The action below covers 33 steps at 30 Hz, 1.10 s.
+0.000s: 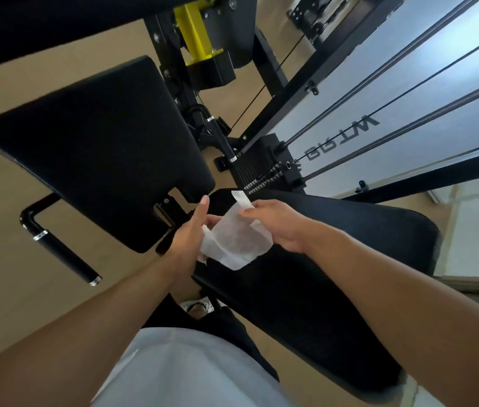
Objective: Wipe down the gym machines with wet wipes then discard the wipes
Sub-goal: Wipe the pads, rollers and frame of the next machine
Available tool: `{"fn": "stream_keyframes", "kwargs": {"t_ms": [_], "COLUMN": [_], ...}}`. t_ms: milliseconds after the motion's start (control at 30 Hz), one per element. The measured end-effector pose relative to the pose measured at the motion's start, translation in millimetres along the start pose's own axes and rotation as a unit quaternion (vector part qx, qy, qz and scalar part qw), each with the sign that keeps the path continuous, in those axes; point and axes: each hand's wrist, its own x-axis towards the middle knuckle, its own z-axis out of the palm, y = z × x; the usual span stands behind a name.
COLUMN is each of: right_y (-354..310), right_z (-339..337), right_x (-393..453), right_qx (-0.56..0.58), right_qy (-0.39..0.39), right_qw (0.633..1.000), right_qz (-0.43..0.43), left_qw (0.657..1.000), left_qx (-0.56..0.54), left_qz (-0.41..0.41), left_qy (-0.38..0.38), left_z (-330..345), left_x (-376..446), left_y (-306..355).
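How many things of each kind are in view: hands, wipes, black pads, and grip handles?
Hands: 2, left hand and right hand
White wipe: 1, held by both hands
Black pads: 2, one and another
Grip handle: 1
Total: 6

The single head-worn camera looked steeply down and forward — close over both forearms, with the black padded seat (100, 148) just beyond.

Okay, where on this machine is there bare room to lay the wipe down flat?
Two bare patches: the seat pad, clear from its far edge to the handle, and the back pad below the right hand. It is crowded between the pads, where both hands hold the wipe, left hand included, and by the weight stack.
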Motion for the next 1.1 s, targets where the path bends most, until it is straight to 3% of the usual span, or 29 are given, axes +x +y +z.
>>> {"fn": "stream_keyframes", "kwargs": {"t_ms": [133, 200, 300, 433, 533, 600, 700, 767, 867, 933, 1033, 1100], "right_y": [3.2, 5.1, 4.6, -1.6, -6.8, -5.2, -2.1, -0.2, 7.0, 8.2, 0.4, -2.1], "right_z": [-15.9, -24.1, -28.1, -25.3, -18.1, -14.9, -14.5, -16.8, -20.5, -21.5, -19.2, -22.8], "right_x": [1.8, 0.8, -0.8, -9.0, -16.2, -13.7, -4.7, 0.4, 4.1, 4.5, 7.0, 11.4], "right_qx": [-0.013, -0.021, -0.038, -0.170, -0.222, -0.211, -0.190, -0.127, -0.004, 0.058, 0.145, 0.077], "right_qy": [0.055, 0.068, 0.118, 0.031, -0.037, -0.044, 0.009, 0.025, -0.097, -0.134, -0.024, 0.144], "right_qw": [0.998, 0.997, 0.987, 0.960, 0.951, 0.953, 0.953, 0.979, 0.995, 0.989, 0.989, 0.976], "right_qz": [-0.015, -0.033, -0.103, -0.221, -0.212, -0.213, -0.234, -0.158, 0.018, 0.038, -0.033, -0.142], "left_qw": [0.996, 0.993, 0.996, 0.997, 0.990, 0.989, 0.995, 0.995, 0.994, 0.995, 0.998, 0.998], "left_qx": [0.026, 0.078, 0.071, -0.067, -0.135, -0.136, -0.089, -0.082, -0.082, -0.070, -0.043, -0.050], "left_qz": [0.035, 0.052, 0.029, -0.026, -0.048, -0.048, -0.010, 0.014, 0.038, 0.046, 0.046, 0.041], "left_qy": [-0.073, -0.066, -0.045, -0.031, -0.003, -0.018, -0.049, -0.055, -0.065, -0.059, -0.024, -0.006], "left_z": [4.6, 6.5, 9.5, 15.7, 10.8, 6.6, 4.9, 4.8, 4.3, 4.3, 3.2, 1.2], "left_x": [-4.8, -3.1, -0.7, -4.4, -0.1, 1.9, -4.1, -7.4, -6.2, -4.2, 1.0, 6.3], "left_y": [3.1, 3.4, 3.9, 11.3, 13.8, 14.1, 17.6, 18.7, 16.3, 14.8, 9.2, 3.2]}}
